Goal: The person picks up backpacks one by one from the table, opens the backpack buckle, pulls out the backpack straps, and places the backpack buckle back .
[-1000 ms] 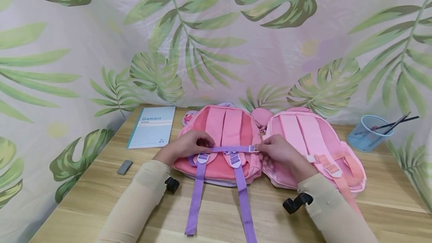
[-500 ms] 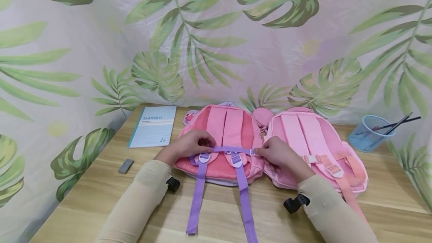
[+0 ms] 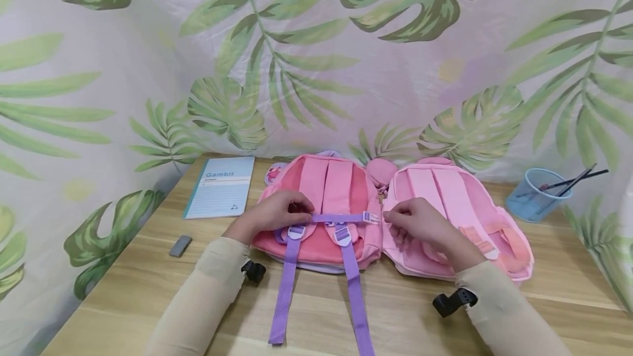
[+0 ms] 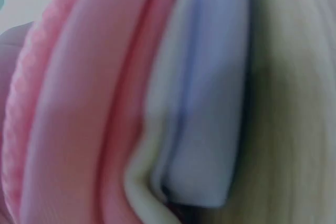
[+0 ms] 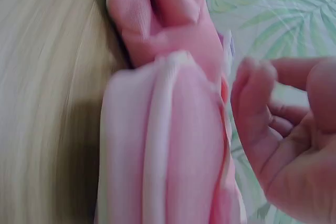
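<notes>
A pink backpack [image 3: 337, 191] lies on the table, its shoulder straps facing up. Across it, my left hand [image 3: 277, 213] pinches a purple webbing strap [image 3: 336, 218] between thumb and fingers. The strap's other end carries a white plastic buckle [image 3: 370, 217]. Just right of that buckle, my right hand [image 3: 420, 223] hovers over a second, paler pink backpack [image 3: 457, 202]. Its thumb and index finger come close together, loosely curled with nothing visible between them, as the right wrist view also shows [image 5: 294, 145]. The left wrist view shows the backpack's side [image 4: 94, 108] up close, blurred.
Two purple strap tails [image 3: 284, 304] hang toward the table's front. A notebook [image 3: 220, 187] and a grey eraser-like block [image 3: 180, 245] lie left. A blue mesh cup [image 3: 536, 196] with pencils stands right. Behind, a leaf-print cloth [image 3: 316, 70] closes off the table.
My right hand has let go of the white buckle and drawn slightly right, leaving the buckle exposed. My left hand keeps its pinch on the purple strap.
</notes>
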{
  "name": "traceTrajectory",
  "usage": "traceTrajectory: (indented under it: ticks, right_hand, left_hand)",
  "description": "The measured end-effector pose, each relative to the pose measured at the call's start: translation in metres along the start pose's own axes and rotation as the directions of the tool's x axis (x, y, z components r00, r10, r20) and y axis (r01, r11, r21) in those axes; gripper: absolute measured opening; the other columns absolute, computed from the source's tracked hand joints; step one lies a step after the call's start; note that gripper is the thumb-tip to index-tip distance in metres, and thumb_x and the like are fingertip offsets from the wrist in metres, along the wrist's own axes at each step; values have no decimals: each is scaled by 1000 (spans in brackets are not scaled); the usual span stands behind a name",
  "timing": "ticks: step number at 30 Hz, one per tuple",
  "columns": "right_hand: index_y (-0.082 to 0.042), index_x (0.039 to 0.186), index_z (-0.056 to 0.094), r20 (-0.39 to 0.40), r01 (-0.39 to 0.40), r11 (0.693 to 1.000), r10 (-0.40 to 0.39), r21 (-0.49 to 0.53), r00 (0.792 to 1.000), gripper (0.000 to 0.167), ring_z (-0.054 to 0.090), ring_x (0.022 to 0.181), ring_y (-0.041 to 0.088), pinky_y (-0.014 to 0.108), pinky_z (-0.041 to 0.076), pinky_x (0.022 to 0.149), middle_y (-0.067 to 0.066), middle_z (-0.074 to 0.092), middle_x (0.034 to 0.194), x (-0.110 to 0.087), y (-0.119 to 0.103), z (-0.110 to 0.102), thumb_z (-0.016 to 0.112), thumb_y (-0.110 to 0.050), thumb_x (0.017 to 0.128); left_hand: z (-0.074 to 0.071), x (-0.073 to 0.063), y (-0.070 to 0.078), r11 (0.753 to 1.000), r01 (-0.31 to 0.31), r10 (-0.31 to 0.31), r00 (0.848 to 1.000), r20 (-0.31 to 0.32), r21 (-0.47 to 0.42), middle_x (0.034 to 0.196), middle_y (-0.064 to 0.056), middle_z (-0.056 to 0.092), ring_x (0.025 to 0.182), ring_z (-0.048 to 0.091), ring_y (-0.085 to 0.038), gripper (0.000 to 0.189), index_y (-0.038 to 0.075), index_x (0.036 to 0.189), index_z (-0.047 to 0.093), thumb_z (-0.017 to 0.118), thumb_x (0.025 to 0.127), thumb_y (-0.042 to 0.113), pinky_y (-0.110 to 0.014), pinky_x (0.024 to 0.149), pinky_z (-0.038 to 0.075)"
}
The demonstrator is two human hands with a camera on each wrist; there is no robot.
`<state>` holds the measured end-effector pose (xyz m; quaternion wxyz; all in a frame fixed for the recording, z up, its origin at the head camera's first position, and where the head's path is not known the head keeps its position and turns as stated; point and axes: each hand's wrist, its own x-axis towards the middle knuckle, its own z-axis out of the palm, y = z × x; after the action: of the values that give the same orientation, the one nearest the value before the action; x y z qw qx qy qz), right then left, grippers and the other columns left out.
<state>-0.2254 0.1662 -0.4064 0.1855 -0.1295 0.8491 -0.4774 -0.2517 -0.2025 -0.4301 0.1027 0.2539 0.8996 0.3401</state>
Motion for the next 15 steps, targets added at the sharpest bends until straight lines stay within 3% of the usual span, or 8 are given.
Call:
traceTrajectory:
  ticks: [7,15]
  right_hand:
    - [5,114,76,-83,146,987,-151,-66,985,26,70,80,15,29,61,73,10,77,92,-24,13,-27,69,-19,107]
    - [-3,125,76,-155,167,963,-202,-211,967,28,74,105,19,19,58,87,11,80,114,-51,26,-58,72,-22,106]
  left_hand:
    - [3,10,20,999,-31,28,998,-54,-44,112,2,77,102,67,-15,23,13,122,77,76,102,25,-38,97,56]
    - [17,33,62,992,-75,71,996,-49,-97,116,-1,76,108,68,-17,30,8,127,75,77,102,25,-42,103,57]
